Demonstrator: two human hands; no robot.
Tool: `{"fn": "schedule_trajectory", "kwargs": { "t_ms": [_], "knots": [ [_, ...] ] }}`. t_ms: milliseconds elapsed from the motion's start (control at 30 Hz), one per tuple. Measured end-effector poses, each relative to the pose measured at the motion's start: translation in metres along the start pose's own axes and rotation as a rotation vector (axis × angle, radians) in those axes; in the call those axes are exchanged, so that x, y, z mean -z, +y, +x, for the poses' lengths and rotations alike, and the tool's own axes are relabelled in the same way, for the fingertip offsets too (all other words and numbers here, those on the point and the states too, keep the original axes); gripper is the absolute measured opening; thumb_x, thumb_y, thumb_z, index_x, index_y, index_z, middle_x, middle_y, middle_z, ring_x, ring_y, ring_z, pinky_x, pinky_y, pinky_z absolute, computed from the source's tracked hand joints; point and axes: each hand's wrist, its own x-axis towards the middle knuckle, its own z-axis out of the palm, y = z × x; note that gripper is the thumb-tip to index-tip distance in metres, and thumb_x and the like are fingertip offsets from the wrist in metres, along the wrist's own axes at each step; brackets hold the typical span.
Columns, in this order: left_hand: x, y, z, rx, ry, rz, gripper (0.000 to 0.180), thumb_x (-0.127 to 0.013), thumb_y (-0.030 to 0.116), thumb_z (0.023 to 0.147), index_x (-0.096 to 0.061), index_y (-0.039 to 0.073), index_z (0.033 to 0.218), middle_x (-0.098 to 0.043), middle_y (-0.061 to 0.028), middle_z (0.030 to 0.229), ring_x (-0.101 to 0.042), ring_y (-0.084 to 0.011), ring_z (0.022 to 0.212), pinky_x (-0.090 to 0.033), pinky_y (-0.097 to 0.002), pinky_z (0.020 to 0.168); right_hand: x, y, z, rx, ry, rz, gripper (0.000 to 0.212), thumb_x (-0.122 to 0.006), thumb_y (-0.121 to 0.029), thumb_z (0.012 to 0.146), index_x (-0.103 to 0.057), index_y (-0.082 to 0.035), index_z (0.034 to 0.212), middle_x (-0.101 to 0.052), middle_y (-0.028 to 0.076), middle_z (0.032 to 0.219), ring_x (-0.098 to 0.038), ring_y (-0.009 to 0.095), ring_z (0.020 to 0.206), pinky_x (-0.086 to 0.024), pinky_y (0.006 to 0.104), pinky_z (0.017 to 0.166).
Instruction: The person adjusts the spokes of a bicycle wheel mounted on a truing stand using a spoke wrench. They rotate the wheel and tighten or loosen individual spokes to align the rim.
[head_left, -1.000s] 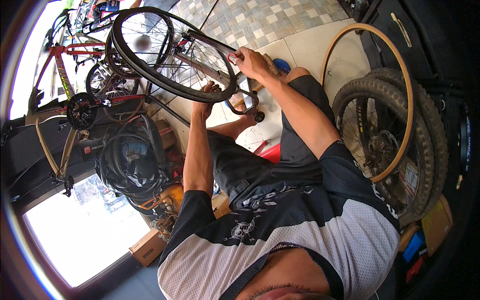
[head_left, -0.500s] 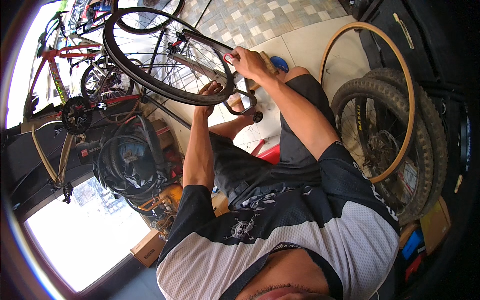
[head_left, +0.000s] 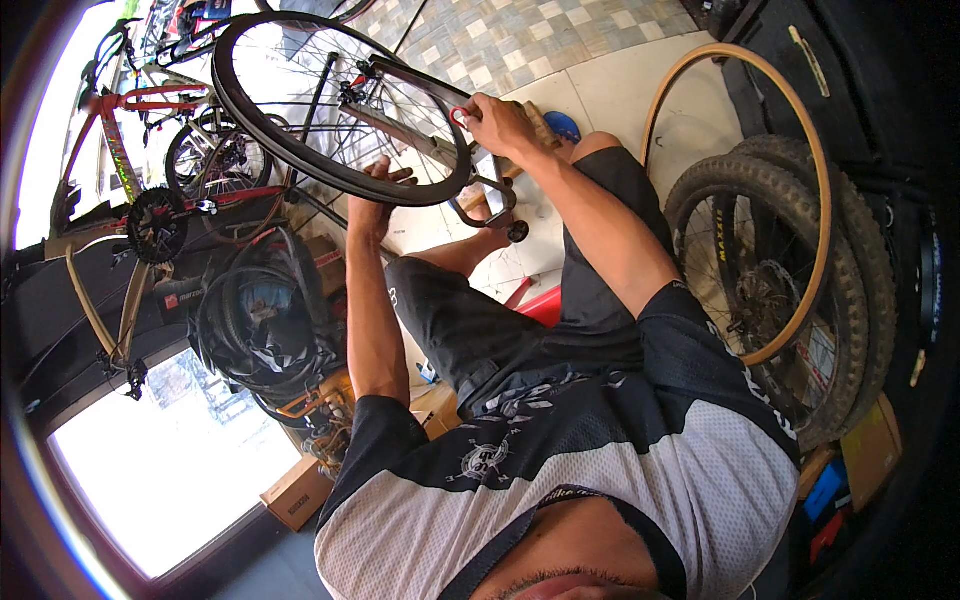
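Note:
A black-rimmed bicycle wheel (head_left: 300,170) with thin spokes sits tilted in a metal truing stand (head_left: 408,137) before me. My left hand (head_left: 372,205) is at the rim's near side, its palm below the rim and its fingers reaching up past it on the spoke side. The rim partly hides that hand. Between the fingers and thumb of my right hand (head_left: 500,125) is a small round red spoke wrench (head_left: 459,116), held by the stand's arm near the right side of the rim.
Knobbly mountain-bike tyres (head_left: 780,290) and a tan hoop (head_left: 822,190) lean at the right. A red bike frame (head_left: 118,150) stands at the left, above a black bag (head_left: 265,310). A cardboard box (head_left: 297,494) lies at lower left. Beside my foot is a blue round thing (head_left: 563,126).
My left hand has moved left along the near side of the rim, and its fingers have spread more. The right hand with the red spoke wrench has stayed nearly in place.

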Motion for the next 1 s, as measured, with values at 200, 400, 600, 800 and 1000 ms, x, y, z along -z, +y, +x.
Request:
{"fn": "schedule_trajectory", "kwargs": {
  "t_ms": [200, 400, 600, 800, 1000],
  "knots": [
    [0.019, 0.07, -0.016, -0.121, -0.01, 0.052, 0.056, -0.057, 0.052, 0.099, -0.063, -0.003, 0.106, -0.07, -0.0168, 0.097, -0.069, -0.0324, 0.094, -0.055, -0.0442, 0.087, 0.0, -0.009, -0.004, -0.016, -0.058, 0.035, 0.03, -0.063, -0.024, 0.091, -0.065, -0.006, 0.114, -0.073, 0.015, 0.102, -0.068, 0.033, 0.099, -0.051, 0.0428, 0.088],
    [0.036, 0.12, -0.014, -0.27, 0.134, -0.02, 0.05, -0.054, 0.047, 0.102, -0.063, -0.002, 0.099, -0.07, -0.0201, 0.098, -0.068, -0.0353, 0.094, -0.054, -0.0454, 0.091, -0.003, -0.006, 0.0, -0.002, -0.048, 0.021, 0.029, -0.063, -0.023, 0.09, -0.065, -0.006, 0.113, -0.073, 0.015, 0.101, -0.068, 0.033, 0.098, -0.05, 0.0427, 0.088],
    [0.031, 0.148, -0.019, -0.412, 0.094, -0.176, 0.05, -0.047, 0.046, 0.105, -0.053, 0.004, 0.132, -0.061, -0.0145, 0.128, -0.057, -0.0308, 0.119, -0.043, -0.0479, 0.107, -0.002, -0.002, 0.0, -0.008, -0.054, 0.014, 0.029, -0.063, -0.024, 0.09, -0.066, -0.005, 0.112, -0.073, 0.016, 0.099, -0.068, 0.034, 0.096, -0.051, 0.0439, 0.084],
    [0.057, 0.128, -0.013, -0.402, 0.196, -0.264, 0.051, -0.046, 0.049, 0.105, -0.053, 0.009, 0.136, -0.061, -0.013, 0.127, -0.058, -0.0271, 0.115, -0.043, -0.0444, 0.103, -0.006, -0.007, -0.002, 0.017, -0.039, -0.015, 0.028, -0.063, -0.025, 0.09, -0.067, -0.005, 0.109, -0.073, 0.017, 0.096, -0.069, 0.035, 0.094, -0.051, 0.0436, 0.082],
    [0.06, 0.016, 0.014, -0.18, 0.077, -0.259, 0.054, -0.038, 0.034, 0.107, -0.038, -0.002, 0.147, -0.047, -0.0216, 0.146, -0.05, -0.0372, 0.131, -0.04, -0.0472, 0.112, -0.007, -0.008, -0.004, 0.041, -0.051, 0.019, 0.029, -0.063, -0.025, 0.09, -0.067, -0.005, 0.109, -0.073, 0.017, 0.096, -0.069, 0.036, 0.093, -0.051, 0.0438, 0.082]
  ]
}}
